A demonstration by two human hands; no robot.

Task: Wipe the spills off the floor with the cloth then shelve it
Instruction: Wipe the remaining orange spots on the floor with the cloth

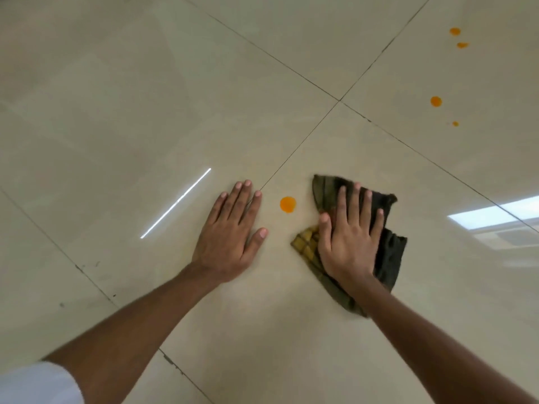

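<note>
Hands flat on the floor, bracing and wiping.

I'm pressing my right hand [348, 237], fingers spread, on the cloth [388, 255] beside the nearest orange spill [288, 204]; my left hand [233, 233] is lying splayed and empty on the floor [145, 112], propping me.

Right hand [348, 243] hides cloth [388, 258] middle; white sleeve [38, 383] cut off at bottom-left edge.
</note>
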